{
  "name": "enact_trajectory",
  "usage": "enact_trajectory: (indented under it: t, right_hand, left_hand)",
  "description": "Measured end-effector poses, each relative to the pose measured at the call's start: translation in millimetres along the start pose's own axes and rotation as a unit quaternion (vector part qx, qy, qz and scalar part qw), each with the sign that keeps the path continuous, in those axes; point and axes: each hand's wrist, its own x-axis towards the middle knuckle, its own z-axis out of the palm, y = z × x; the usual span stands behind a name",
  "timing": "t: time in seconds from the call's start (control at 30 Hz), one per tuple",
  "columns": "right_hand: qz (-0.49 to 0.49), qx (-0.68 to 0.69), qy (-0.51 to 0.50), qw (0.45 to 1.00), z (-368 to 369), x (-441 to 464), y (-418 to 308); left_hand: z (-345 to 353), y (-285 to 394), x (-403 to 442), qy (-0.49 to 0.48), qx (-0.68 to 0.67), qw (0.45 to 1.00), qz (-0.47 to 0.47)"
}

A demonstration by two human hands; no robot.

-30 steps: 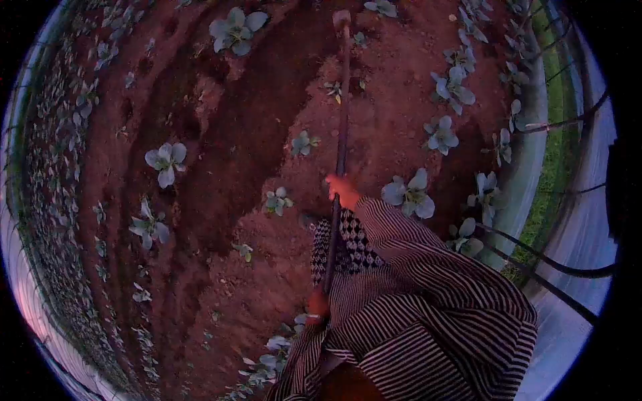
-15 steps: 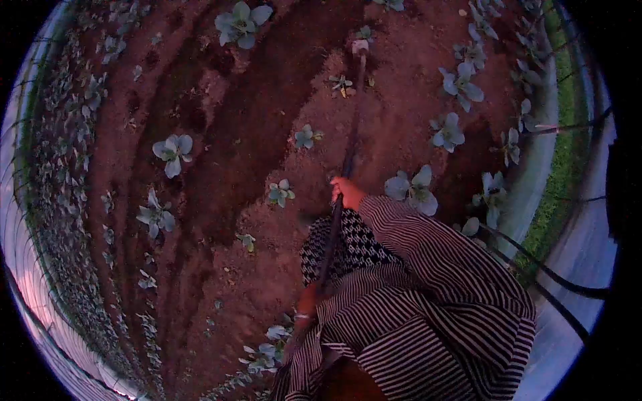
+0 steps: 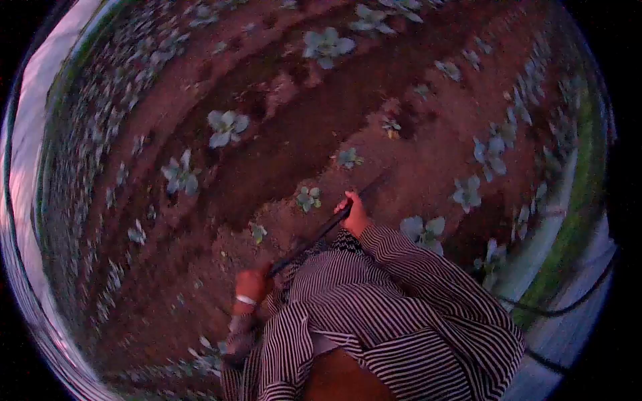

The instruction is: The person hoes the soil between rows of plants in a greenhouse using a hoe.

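Note:
A long dark tool handle (image 3: 311,242) slants across the front of my body, from lower left to upper right. My left hand (image 3: 254,284), with a pale band at the wrist, is closed round its lower end. Higher up, my right hand (image 3: 354,212) grips the handle, fingers wrapped round it. Beyond that hand the handle fades into a blur over the soil, and its head cannot be made out. A small leafy plant (image 3: 308,198) grows just left of my right hand, and another (image 3: 348,158) stands above it.
Brown soil (image 3: 281,170) carries rows of leafy plants. Larger plants stand at the upper left (image 3: 228,127) and right of my sleeve (image 3: 424,232). A green grass strip (image 3: 558,247) and dark hoses (image 3: 568,309) lie at the right.
The view has turned, so the plant rows slant differently. The handle has gone from nearly upright to a diagonal. My left hand has moved left and up, still holding it.

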Motion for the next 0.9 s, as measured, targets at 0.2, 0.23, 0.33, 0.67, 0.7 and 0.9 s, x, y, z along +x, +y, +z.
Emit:
enact_trajectory:
  t: [0.2, 0.23, 0.33, 0.67, 0.7, 0.9]
  right_hand:
    - [-0.376, -0.556, -0.294, 0.681, -87.4, 35.4, 37.6]
    - [-0.335, -0.587, -0.278, 0.682, -89.0, 28.2, 34.5]
    - [-0.284, -0.648, -0.246, 0.662, -87.4, 15.7, 17.2]
    - [-0.269, -0.562, -0.188, 0.759, -103.3, 33.6, -49.0]
    - [-0.29, -0.575, -0.192, 0.74, -101.8, 39.9, -54.0]
    - [-0.311, -0.75, -0.117, 0.572, -72.7, -23.4, -59.6]
  left_hand:
    - [-25.0, 17.9, 21.7, 0.135, -0.078, 0.983, 0.099]
    - [-18.0, 28.7, 31.9, 0.117, -0.068, 0.986, 0.095]
    - [-6.3, 43.0, 49.9, 0.115, -0.101, 0.98, 0.126]
    - [-32.5, 39.3, 38.0, 0.152, -0.422, 0.865, 0.225]
    - [-37.7, 33.7, 30.0, 0.164, -0.439, 0.853, 0.229]
    - [-77.3, -13.8, -53.0, 0.354, -0.514, 0.775, 0.098]
